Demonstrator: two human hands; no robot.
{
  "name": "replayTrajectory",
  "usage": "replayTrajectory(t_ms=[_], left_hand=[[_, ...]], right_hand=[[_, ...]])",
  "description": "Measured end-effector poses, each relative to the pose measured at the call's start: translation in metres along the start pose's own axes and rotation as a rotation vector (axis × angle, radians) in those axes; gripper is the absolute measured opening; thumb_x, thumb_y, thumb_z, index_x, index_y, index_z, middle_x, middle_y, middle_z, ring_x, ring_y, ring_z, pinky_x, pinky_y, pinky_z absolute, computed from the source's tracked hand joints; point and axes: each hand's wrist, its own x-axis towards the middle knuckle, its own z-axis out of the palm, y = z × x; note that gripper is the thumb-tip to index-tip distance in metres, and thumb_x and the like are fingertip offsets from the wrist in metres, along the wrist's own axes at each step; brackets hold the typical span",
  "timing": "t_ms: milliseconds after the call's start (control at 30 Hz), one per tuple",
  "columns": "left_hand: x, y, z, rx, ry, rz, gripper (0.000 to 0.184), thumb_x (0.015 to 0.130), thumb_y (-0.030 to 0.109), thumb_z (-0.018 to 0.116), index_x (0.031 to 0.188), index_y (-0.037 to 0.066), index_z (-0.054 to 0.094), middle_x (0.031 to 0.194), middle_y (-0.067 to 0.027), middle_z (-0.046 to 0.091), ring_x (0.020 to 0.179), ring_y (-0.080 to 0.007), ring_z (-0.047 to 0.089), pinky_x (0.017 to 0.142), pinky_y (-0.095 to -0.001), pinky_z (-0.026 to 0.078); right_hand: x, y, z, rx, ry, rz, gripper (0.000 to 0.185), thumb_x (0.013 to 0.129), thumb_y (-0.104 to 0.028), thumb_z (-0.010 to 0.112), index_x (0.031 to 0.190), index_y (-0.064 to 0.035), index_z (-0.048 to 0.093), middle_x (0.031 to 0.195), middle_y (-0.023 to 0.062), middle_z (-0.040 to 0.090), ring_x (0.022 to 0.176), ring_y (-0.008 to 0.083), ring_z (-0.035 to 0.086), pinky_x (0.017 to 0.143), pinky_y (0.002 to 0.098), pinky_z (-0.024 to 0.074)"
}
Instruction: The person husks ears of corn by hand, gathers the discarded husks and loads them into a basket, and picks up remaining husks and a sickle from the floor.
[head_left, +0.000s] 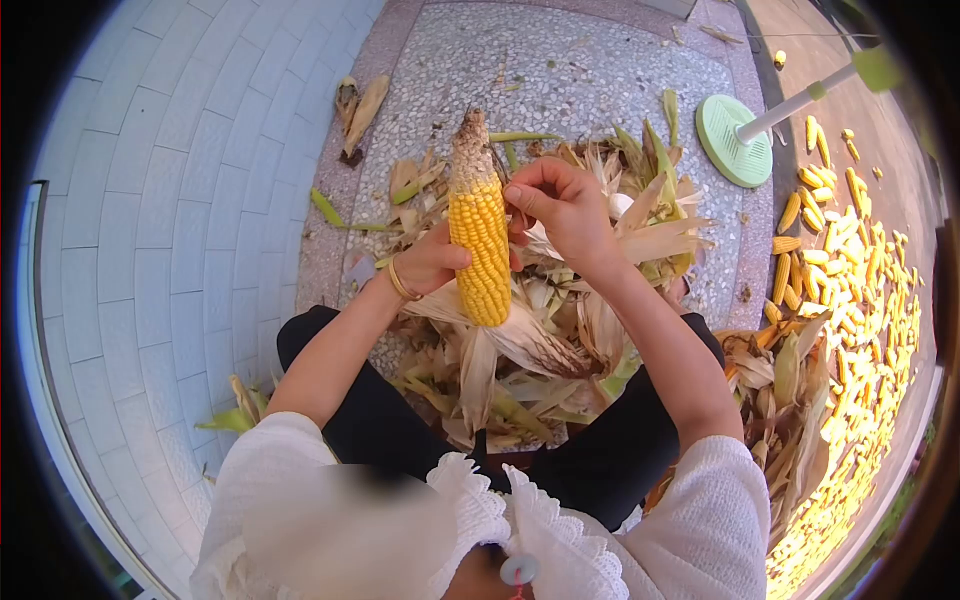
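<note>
A yellow corn cob point(481, 245) stands nearly upright in front of me, its bare, brownish tip pointing away. My left hand point(434, 262) is wrapped round its lower left side, the thumb on the kernels and the other fingers hidden behind. At the cob's upper right edge, my right hand point(562, 212) has thumb and index finger pinched together; whatever they hold is too small to make out. Dry husks point(540, 335) lie heaped beneath both hands.
White tiles point(170, 230) rise on the left. A green round base with a pole point(735, 140) stands at the upper right. Many husked cobs point(850, 330) lie spread on the right, beside another husk pile point(790, 390). Loose husks point(365, 110) lie upper left.
</note>
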Motion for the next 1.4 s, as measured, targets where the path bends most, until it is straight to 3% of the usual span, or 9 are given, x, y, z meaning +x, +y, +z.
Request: replayTrajectory(t_ms=[133,200,333,500,700,833,967,1067,1400], left_hand=[[-0.002,0.007,0.001,-0.072,0.144,0.031,0.078,0.068,0.041,0.072,0.13,0.003,0.042,0.122,-0.017,0.053,0.107,-0.0293,0.056,0.085,-0.0413,0.05],[-0.002,0.012,-0.005,-0.065,0.152,0.096,0.074,0.071,0.039,0.07,0.129,0.002,0.042,0.118,-0.0163,0.055,0.106,-0.0282,0.057,0.088,-0.0393,0.049],[-0.004,0.018,-0.024,-0.114,0.321,0.209,0.064,0.078,0.038,0.064,0.126,0.0,0.045,0.112,-0.0186,0.059,0.107,-0.0294,0.057,0.092,-0.0394,0.047],[-0.025,0.046,-0.061,-0.113,0.313,0.405,0.066,0.084,0.051,0.056,0.127,0.003,0.044,0.119,-0.0201,0.054,0.115,-0.0363,0.05,0.098,-0.0506,0.04],[-0.044,0.057,-0.065,-0.19,0.379,0.566,0.059,0.087,0.044,0.056,0.128,0.005,0.043,0.121,-0.0208,0.052,0.117,-0.036,0.048,0.1,-0.0499,0.038],[-0.035,0.049,-0.049,0.05,0.38,0.506,0.061,0.082,0.035,0.065,0.129,0.004,0.042,0.123,-0.02,0.052,0.117,-0.0351,0.049,0.1,-0.0485,0.038],[-0.018,0.03,-0.021,0.024,0.309,0.323,0.065,0.077,0.028,0.071,0.13,0.004,0.041,0.122,-0.0174,0.053,0.112,-0.0331,0.053,0.099,-0.0457,0.04],[-0.012,0.027,-0.016,0.054,0.272,0.322,0.071,0.076,0.034,0.072,0.132,0.003,0.039,0.121,-0.0191,0.053,0.112,-0.0321,0.053,0.099,-0.0443,0.04],[-0.023,0.054,-0.021,-0.065,0.194,0.429,0.075,0.078,0.045,0.067,0.133,0.005,0.036,0.12,-0.0196,0.052,0.118,-0.0349,0.048,0.103,-0.0472,0.036]], right_hand=[[0.004,0.01,-0.003,0.044,0.109,-0.091,0.007,0.088,-0.007,0.058,0.087,-0.0011,0.056,0.072,0.0028,0.058,0.067,0.0087,0.055,0.063,0.0231,0.0458],[0.004,0.01,-0.001,0.508,0.026,0.006,0.008,0.09,-0.011,0.055,0.089,-0.0034,0.052,0.073,0.0029,0.057,0.07,0.0099,0.053,0.066,0.0249,0.0442],[0.001,0.023,-0.009,0.622,-0.179,0.125,0.009,0.092,-0.013,0.052,0.089,-0.0047,0.049,0.07,0.0021,0.055,0.066,0.0121,0.051,0.061,0.0284,0.0432],[-0.016,0.022,-0.026,-0.641,-0.149,0.07,0.014,0.089,-0.014,0.054,0.083,-0.0025,0.05,0.067,0.0059,0.052,0.063,0.0139,0.048,0.057,0.0318,0.0408],[-0.009,0.056,-0.063,-0.69,-0.244,0.268,0.014,0.084,-0.016,0.06,0.089,-0.0027,0.056,0.075,0.0109,0.057,0.071,0.0165,0.051,0.066,0.0329,0.0427],[0.001,0.03,-0.052,-1.086,-0.084,0.014,0.043,0.08,-0.022,0.067,0.117,-0.0036,0.054,0.109,0.0155,0.059,0.1,0.0259,0.058,0.086,0.0388,0.0443],[0.007,0.039,0.006,-0.293,-0.276,-0.049,0.087,0.071,-0.015,0.076,0.139,0.0016,0.024,0.127,0.0173,0.048,0.12,0.0254,0.046,0.103,0.0359,0.035],[-0.001,0.039,0.033,0.141,-0.369,0.158,0.088,0.069,-0.014,0.079,0.138,0.0022,0.026,0.124,0.0141,0.05,0.118,0.0219,0.046,0.101,0.034,0.037],[0.002,0.071,0.031,0.007,-0.549,0.356,0.058,0.066,-0.008,0.073,0.118,0.0025,0.051,0.108,0.0068,0.059,0.101,0.0155,0.054,0.09,0.03,0.0413]])
